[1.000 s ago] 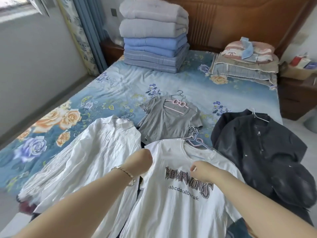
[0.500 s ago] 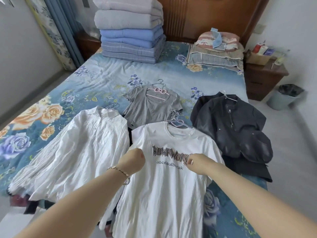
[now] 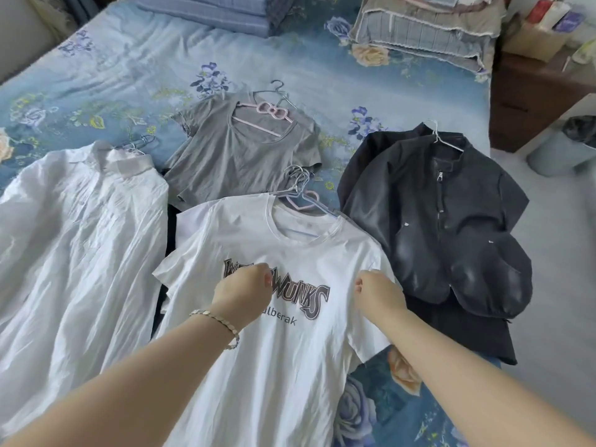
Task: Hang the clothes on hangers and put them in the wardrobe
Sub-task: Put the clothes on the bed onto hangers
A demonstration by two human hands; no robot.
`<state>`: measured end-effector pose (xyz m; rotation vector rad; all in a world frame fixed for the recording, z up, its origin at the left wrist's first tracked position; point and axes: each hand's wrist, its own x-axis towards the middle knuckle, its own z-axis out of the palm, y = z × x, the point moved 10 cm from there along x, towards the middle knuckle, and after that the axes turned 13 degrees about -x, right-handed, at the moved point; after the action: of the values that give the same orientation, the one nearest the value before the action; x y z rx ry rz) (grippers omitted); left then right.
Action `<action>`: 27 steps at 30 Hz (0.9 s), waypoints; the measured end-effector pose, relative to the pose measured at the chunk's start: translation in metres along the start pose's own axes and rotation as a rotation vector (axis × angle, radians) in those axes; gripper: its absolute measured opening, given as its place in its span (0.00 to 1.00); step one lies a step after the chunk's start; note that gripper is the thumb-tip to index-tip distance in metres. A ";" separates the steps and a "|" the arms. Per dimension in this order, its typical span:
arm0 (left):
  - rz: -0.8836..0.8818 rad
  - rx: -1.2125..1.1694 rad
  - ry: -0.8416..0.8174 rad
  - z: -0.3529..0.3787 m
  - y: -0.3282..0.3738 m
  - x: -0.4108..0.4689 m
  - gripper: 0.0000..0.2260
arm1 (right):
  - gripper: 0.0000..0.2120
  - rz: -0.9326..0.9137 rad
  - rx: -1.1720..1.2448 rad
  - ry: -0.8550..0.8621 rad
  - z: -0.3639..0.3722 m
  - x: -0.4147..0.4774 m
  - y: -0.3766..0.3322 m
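White T-shirt point(image 3: 290, 366) flat on bed point(image 3: 258, 59), left hand point(image 3: 242, 293) and right hand point(image 3: 380, 293) apart, both curled on its chest, grip unclear

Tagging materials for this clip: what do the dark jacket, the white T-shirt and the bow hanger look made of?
The dark jacket: probably leather or faux leather, smooth with dull grey sheen patches. The white T-shirt: soft matte knit, likely cotton, judging by fine soft creases. The bow hanger: pink body looks like matte plastic, moulded bow; thin shiny hook looks metal.
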<state>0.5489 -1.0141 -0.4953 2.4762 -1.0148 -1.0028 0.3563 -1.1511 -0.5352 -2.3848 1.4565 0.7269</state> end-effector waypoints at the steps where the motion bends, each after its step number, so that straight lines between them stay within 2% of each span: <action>1: -0.006 0.004 0.008 0.007 0.000 0.013 0.12 | 0.12 0.001 0.007 0.031 0.000 0.022 0.001; 6: -0.067 -0.059 0.055 0.033 -0.019 0.069 0.13 | 0.18 -0.067 -0.048 0.107 0.009 0.123 -0.005; 10: -0.144 -0.139 0.072 0.052 -0.047 0.096 0.11 | 0.26 0.003 -0.028 0.050 0.033 0.177 0.000; 18: -0.188 -0.100 0.041 0.057 -0.075 0.109 0.10 | 0.38 0.122 -0.040 0.036 0.037 0.215 -0.002; 22: -0.176 -0.067 0.054 0.049 -0.077 0.103 0.09 | 0.47 0.145 -0.147 -0.002 0.031 0.215 -0.004; 24: -0.180 -0.072 0.054 0.046 -0.079 0.099 0.10 | 0.45 0.131 -0.157 0.072 0.019 0.209 -0.006; 27: -0.187 -0.085 0.072 0.036 -0.082 0.092 0.10 | 0.33 -0.020 -0.003 0.135 0.001 0.198 -0.025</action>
<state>0.6121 -1.0204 -0.6067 2.5521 -0.7147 -0.9797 0.4523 -1.2887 -0.6430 -2.4907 1.4806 0.5732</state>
